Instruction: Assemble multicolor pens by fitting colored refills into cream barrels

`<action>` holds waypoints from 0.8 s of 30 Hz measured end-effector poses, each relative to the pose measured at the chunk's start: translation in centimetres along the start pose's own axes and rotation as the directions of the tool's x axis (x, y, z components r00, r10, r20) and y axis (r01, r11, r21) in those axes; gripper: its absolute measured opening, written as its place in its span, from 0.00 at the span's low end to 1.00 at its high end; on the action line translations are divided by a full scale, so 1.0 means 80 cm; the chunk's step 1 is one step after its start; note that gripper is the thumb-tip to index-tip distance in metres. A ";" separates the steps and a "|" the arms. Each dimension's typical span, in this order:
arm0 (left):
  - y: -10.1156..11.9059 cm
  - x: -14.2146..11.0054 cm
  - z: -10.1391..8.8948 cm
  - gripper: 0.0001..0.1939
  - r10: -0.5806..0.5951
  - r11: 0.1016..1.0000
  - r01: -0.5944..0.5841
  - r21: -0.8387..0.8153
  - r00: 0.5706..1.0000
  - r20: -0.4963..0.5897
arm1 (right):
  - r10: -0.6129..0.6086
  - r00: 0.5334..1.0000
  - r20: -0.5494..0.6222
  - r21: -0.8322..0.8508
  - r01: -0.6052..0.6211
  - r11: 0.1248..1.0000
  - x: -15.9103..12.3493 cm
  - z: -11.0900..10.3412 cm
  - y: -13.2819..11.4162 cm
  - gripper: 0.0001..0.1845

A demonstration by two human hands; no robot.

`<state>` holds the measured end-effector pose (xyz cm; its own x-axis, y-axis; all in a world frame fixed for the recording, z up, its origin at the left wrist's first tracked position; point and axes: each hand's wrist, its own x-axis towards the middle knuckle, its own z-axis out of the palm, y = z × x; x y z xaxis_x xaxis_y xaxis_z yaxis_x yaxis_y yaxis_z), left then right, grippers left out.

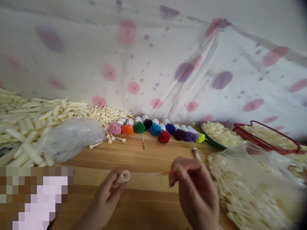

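Note:
My left hand [111, 188] is closed around a cream plastic tube-like holder [124, 176], whose round open end with several holes inside points to the right. My right hand [194, 188] pinches a thin white pen refill [151, 174] by its orange end [165, 172]. The refill lies level, its far tip a little apart from the holder's open end. A single green-tipped refill [143, 142] rests on the table beyond the hands. Behind it stand bundles of refills, among them pink [115, 127], orange [128, 128], green [139, 126] and red [164, 135].
Cream tubes [31, 147] and small cream parts [105, 115] are heaped at left beside a clear plastic bag [74, 139]. At right are a green bowl [216, 145], a red basket [261, 145] and a bag of cream parts [249, 185]. A pen [196, 153] lies beyond my right hand.

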<state>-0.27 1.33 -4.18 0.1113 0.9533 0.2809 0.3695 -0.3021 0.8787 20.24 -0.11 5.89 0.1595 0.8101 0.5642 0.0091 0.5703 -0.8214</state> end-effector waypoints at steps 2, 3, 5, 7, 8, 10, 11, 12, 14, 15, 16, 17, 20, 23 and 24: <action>0.006 0.004 -0.001 0.08 0.048 0.983 -0.061 0.172 0.996 0.079 | 0.087 0.974 -0.207 0.111 -0.065 0.992 0.018 -0.015 -0.001 0.06; 0.012 0.009 0.001 0.08 0.083 0.960 -0.123 0.253 0.983 0.165 | 0.116 0.954 -0.277 0.157 -0.074 0.985 0.028 -0.023 -0.001 0.06; 0.026 0.022 0.010 0.12 0.121 0.903 -0.251 0.348 0.928 0.353 | 0.181 0.918 -0.352 0.240 -0.098 0.966 0.048 -0.040 0.001 0.09; 0.037 0.038 0.028 0.18 0.135 0.883 -0.309 0.353 0.888 0.440 | 0.282 0.885 -0.371 0.328 -0.159 0.931 0.066 -0.055 0.007 0.12; 0.041 0.047 0.039 0.19 0.140 0.873 -0.338 0.350 0.864 0.484 | 0.341 0.867 -0.362 0.373 -0.201 0.906 0.072 -0.062 0.011 0.13; 0.045 0.063 0.062 0.21 0.150 0.859 -0.393 0.327 0.806 0.573 | 0.435 0.837 -0.334 0.429 -0.276 0.860 0.081 -0.074 0.020 0.14; 0.045 0.070 0.073 0.21 0.155 0.854 -0.414 0.315 0.780 0.606 | 0.461 0.828 -0.320 0.440 -0.301 0.846 0.083 -0.079 0.024 0.14; 0.046 0.075 0.082 0.21 0.156 0.850 -0.431 0.303 0.755 0.637 | 0.474 0.824 -0.311 0.440 -0.317 0.840 0.085 -0.084 0.026 0.14; 0.045 0.082 0.096 0.18 0.151 0.845 -0.448 0.291 0.722 0.675 | 0.471 0.828 -0.305 0.428 -0.323 0.844 0.086 -0.090 0.029 0.14; 0.045 0.084 0.100 0.16 0.144 0.846 -0.449 0.288 0.712 0.687 | 0.464 0.831 -0.306 0.422 -0.318 0.849 0.087 -0.093 0.029 0.14; 0.045 0.085 0.104 0.14 0.136 0.848 -0.446 0.287 0.706 0.695 | 0.455 0.835 -0.309 0.416 -0.312 0.854 0.087 -0.095 0.029 0.14; 0.045 0.085 0.107 0.12 0.125 0.852 -0.438 0.288 0.703 0.700 | 0.446 0.839 -0.311 0.410 -0.305 0.860 0.087 -0.097 0.028 0.14; 0.045 0.084 0.112 0.05 0.083 0.870 -0.392 0.301 0.716 0.693 | 0.428 0.851 -0.304 0.395 -0.297 0.869 0.088 -0.101 0.025 0.14; 0.048 0.084 0.111 0.04 0.042 0.898 -0.313 0.311 0.761 0.647 | 0.412 0.867 -0.280 0.379 -0.295 0.877 0.088 -0.102 0.022 0.14; 0.050 0.083 0.109 0.06 0.032 0.910 -0.281 0.305 0.781 0.624 | 0.403 0.874 -0.272 0.370 -0.291 0.882 0.087 -0.102 0.021 0.14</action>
<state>9.97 6.51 -2.17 0.6741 0.7386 0.0068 0.5866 -0.5409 0.6028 29.40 5.40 7.78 0.4120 0.9005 0.1393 -0.4037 0.3174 -0.8580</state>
